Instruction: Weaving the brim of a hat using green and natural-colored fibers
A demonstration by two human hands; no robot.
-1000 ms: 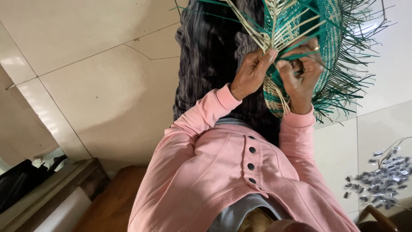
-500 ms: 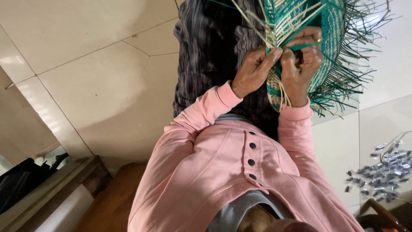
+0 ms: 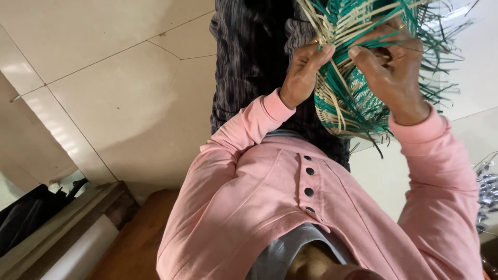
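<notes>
Since a second ago the view has closed in and the woven piece sits higher, its upper part now cut off by the top edge of the frame, with both hands closer together on it. The left hand (image 3: pixel 303 72) is curled shut around a bundle of pale straw strips (image 3: pixel 332 31), thumb pressing them against the fingers. The right hand (image 3: pixel 389 67) is closed over the rim of the green and tan woven basket (image 3: pixel 347 103), its forefinger laid across the loose strands. The basket hangs in the upper right of the frame, above the lap. It looks light and springy: the woven wall should take a firm grip, while the free strips are thin, likely to kink or split, and best pinched near the weave. Both wrists bend inward, pink sleeves (image 3: pixel 249 129) rising from the lower frame. A dark striped cloth (image 3: pixel 249 57) lies behind, over a pale tiled floor (image 3: pixel 104 78).
</notes>
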